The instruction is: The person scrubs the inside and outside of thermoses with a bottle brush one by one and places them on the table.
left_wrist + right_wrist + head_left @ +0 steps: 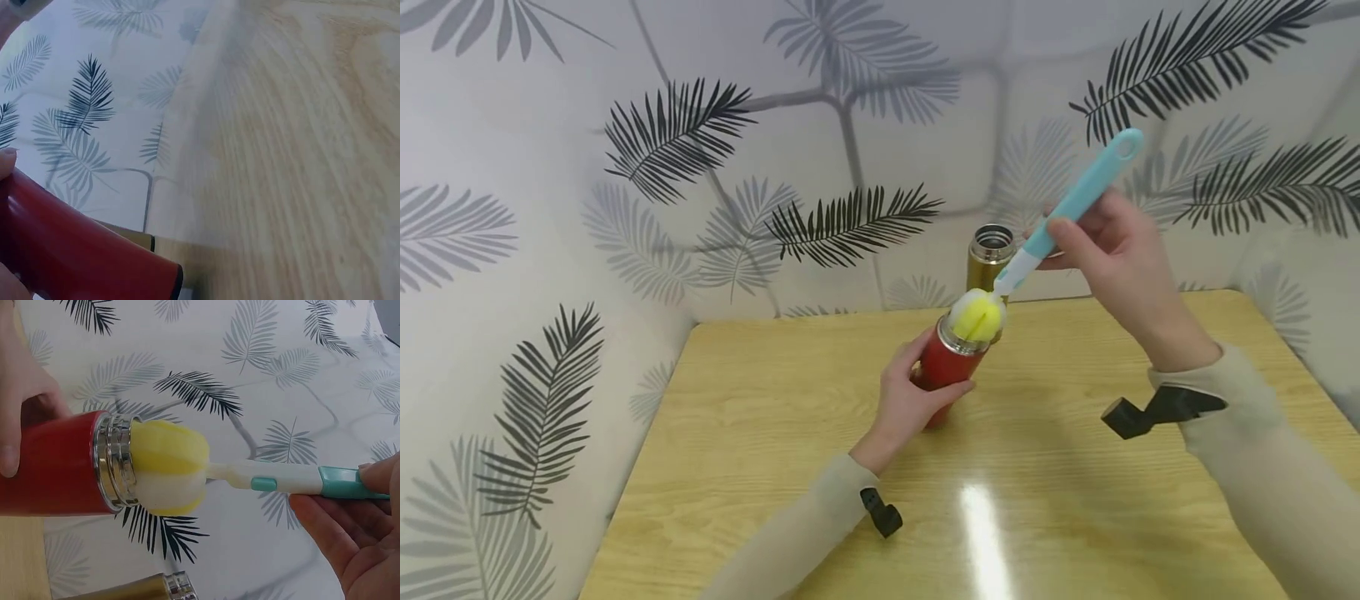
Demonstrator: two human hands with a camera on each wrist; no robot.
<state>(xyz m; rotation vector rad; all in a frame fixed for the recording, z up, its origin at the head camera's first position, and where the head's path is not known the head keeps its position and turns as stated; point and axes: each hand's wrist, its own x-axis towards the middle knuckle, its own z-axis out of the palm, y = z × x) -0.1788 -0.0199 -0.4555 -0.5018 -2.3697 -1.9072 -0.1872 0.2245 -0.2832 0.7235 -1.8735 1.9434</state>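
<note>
My left hand (907,393) grips a red thermos bottle (949,367) round its body, tilted to the right over the table. Its metal mouth is uncapped. Between thumb and fingers, my right hand (1123,250) pinches the turquoise handle of a bottle brush (1086,187). The brush's yellow and white sponge head (169,465) sits at the bottle's mouth, with most of it outside in the right wrist view. Behind the red bottle stands a gold thermos bottle (988,260), also uncapped, partly hidden by the brush and the red bottle.
The wooden table (760,400) spreads out beneath both hands. Wall covering (880,150) with a feather pattern rises behind its back edge, close to the gold bottle. A black wrist mount (1161,408) sticks out from the right sleeve, another (882,512) from the left.
</note>
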